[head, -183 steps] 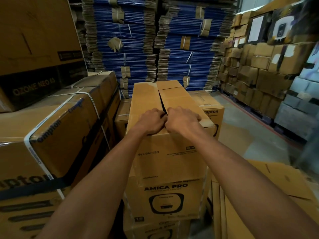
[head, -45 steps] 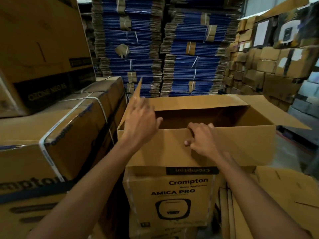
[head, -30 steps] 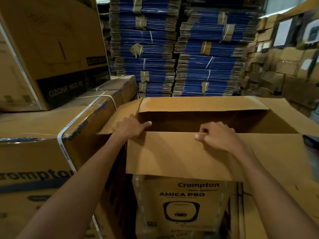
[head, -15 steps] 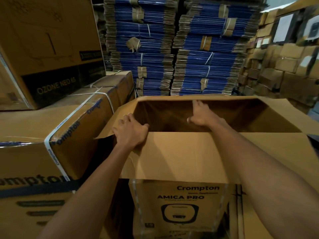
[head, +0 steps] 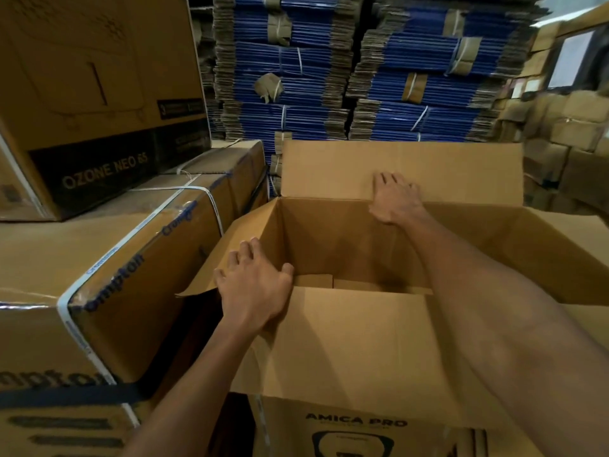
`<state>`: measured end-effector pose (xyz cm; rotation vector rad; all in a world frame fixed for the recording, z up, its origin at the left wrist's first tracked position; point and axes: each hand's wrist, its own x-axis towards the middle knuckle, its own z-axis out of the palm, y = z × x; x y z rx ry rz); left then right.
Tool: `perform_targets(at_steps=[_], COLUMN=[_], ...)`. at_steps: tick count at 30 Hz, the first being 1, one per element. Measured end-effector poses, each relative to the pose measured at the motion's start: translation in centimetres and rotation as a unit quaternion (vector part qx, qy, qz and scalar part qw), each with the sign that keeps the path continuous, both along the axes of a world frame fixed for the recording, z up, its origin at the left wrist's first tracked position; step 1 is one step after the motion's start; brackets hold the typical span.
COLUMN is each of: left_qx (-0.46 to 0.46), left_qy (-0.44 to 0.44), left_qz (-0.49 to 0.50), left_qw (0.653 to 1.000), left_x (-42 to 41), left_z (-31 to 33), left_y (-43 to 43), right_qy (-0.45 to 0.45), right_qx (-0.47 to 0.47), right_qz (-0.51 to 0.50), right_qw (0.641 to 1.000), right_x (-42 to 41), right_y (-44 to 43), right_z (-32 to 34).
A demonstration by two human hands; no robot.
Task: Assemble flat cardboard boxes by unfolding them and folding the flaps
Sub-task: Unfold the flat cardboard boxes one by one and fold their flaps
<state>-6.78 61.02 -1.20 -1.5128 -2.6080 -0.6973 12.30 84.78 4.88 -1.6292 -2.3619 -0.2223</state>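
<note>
The twelve o'clock flap (head: 428, 169) now stands upright, with the right hand (head: 393, 201) pressed flat on it, fingers straight. The left hand (head: 255, 291) lies spread on the nine o'clock edge of the box (head: 362, 341), apparently gripping nothing, so the top is opening.

The open brown corrugated-cardboard box (head: 346, 341) is matt and plain. The strapped brown carton (head: 115, 275) beside it wears glossy clear wrap under a white plastic band (head: 131, 235). The blue flattened cardboard stacks (head: 296, 77) show rough fluted edges.

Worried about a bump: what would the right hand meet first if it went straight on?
The box's upright far flap; the right hand seems to touch it with its fingers, though depth is unclear.
</note>
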Motion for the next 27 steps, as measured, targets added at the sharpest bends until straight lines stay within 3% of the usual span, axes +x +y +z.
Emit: perform_targets(at_steps=[5,9,12,18,23,27], left_qx=[0.008,0.007,0.008,0.024,0.126,0.262], left_qy=[-0.005,-0.009,-0.014,-0.023,-0.060,-0.084], left_qz=[0.007,0.007,0.008,0.013,-0.033,-0.110], left_qw=[1.000,1.000,1.000,0.999,0.990,0.955], left_x=[-0.1,0.0,-0.1,0.4,0.5,-0.4], left_z=[-0.3,-0.1,0.2,0.5,-0.1,-1.8], left_y=[0.4,0.6,0.7,0.3,-1.2,-4.2], right_qy=[-0.017,-0.020,0.020,0.186,0.281,0.284], right_qx=[-0.121,-0.156,-0.130,-0.108,-0.036,0.113], right_qz=[-0.010,0.001,0.025,0.074,0.071,0.052], right_qw=[0.992,0.988,0.991,0.974,0.956,0.951], right_x=[0.0,0.3,0.6,3.4,7.2,11.9], right_y=[2.2,2.2,0.5,-7.2,-16.2,-21.2], right_z=[-1.8,-1.5,-1.0,-0.9,-2.1,-6.4])
